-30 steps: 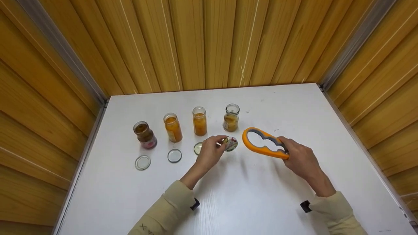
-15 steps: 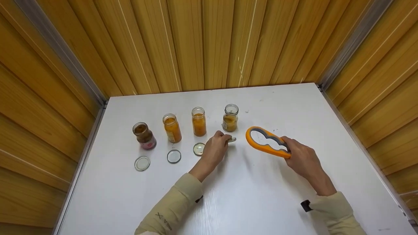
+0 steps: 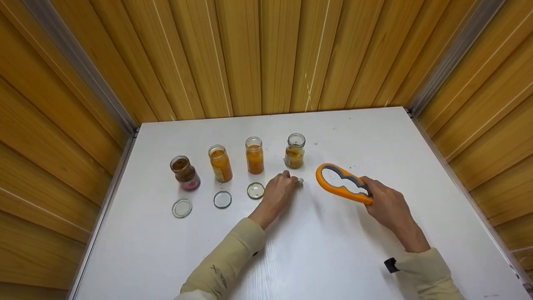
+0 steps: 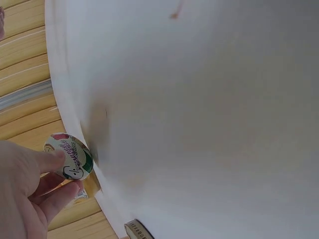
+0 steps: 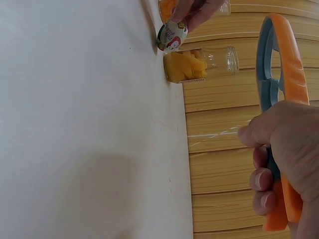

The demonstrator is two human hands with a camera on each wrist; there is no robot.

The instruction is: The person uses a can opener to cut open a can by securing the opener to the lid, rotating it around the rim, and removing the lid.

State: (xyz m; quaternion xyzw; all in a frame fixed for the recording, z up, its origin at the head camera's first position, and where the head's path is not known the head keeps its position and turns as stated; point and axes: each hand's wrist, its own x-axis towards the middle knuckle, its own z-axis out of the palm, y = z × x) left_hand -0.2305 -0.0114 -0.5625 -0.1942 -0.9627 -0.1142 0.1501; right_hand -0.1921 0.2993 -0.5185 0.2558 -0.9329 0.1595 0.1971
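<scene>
My left hand [image 3: 279, 192] pinches a printed jar lid [image 4: 75, 158] between thumb and fingers. The lid is tilted up on edge in front of an open glass jar [image 3: 295, 158] of yellow fruit pieces; its printed face shows in both wrist views. In the head view the hand hides most of it. On the right, my right hand [image 3: 388, 204] grips the handle of an orange and grey jar opener [image 5: 294, 64]. The opener's looped end points left, held above the table and touching no jar.
Left of that jar stand two open jars of orange contents, one [image 3: 255, 161] beside the other [image 3: 222, 168], then a brown-filled jar [image 3: 187, 178]. Three lids lie before them: one by my left hand [image 3: 255, 190], a middle one [image 3: 222, 199], a leftmost one [image 3: 182, 208]. Wood-patterned walls [image 3: 266, 58] enclose the white table [image 3: 333, 258].
My left hand has moved slightly right with the lid, which has turned from showing its printed face to nearly edge-on in the head view. The jar opener has shifted slightly right.
</scene>
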